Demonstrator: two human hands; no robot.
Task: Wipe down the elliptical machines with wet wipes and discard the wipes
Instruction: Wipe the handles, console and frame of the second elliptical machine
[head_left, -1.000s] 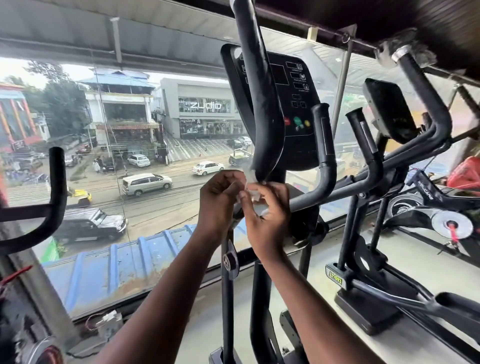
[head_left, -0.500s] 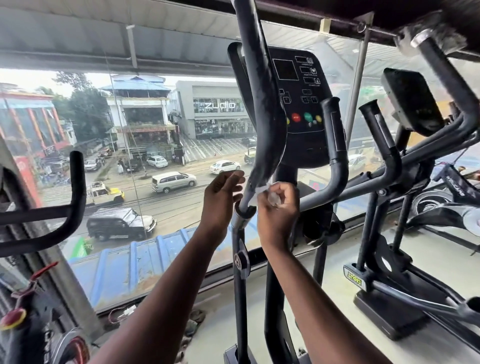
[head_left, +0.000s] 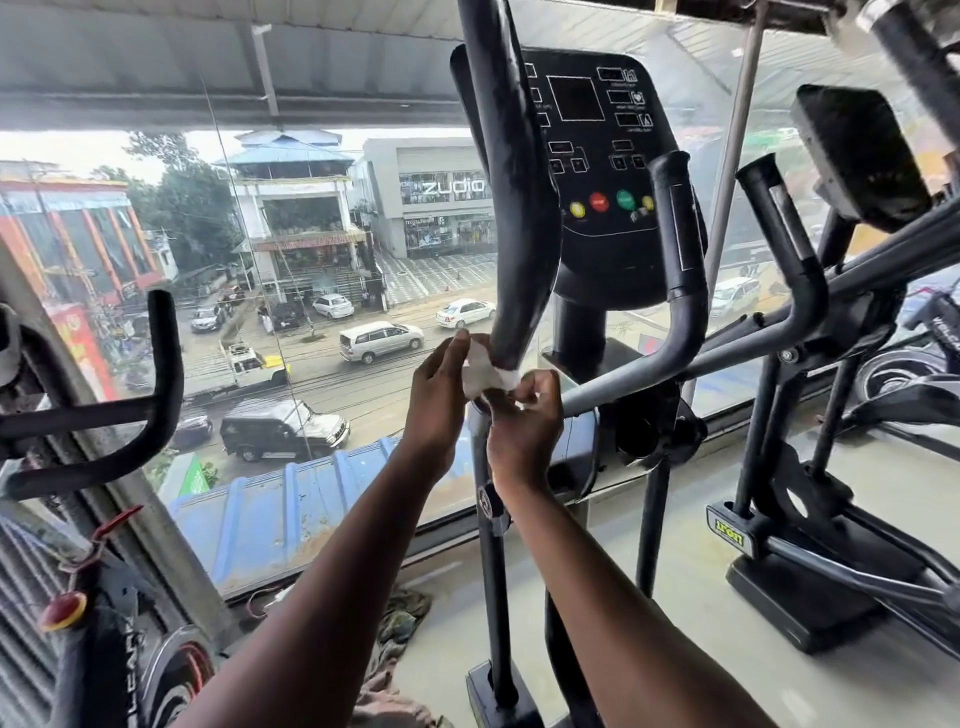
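Observation:
A black elliptical machine stands in front of me, its long moving handle (head_left: 511, 208) rising up the middle and its console (head_left: 605, 171) with coloured buttons behind it. A white wet wipe (head_left: 480, 371) is wrapped round the lower end of that handle. My left hand (head_left: 439, 397) presses the wipe against the handle from the left, fingers fairly straight. My right hand (head_left: 524, 421) pinches the wipe's other end from the right, just below the grip.
A fixed curved grip (head_left: 680, 270) stands right of the console. A second elliptical (head_left: 795, 364) is at the right, another machine's black handlebar (head_left: 161, 384) at the left. A large window (head_left: 311, 312) runs close behind the machines. A crumpled rag (head_left: 400, 629) lies on the floor.
Both hands stay at the lower end of the moving handle. The wipe now spreads wider between them, with the left hand against it. My view has shifted slightly right and closer.

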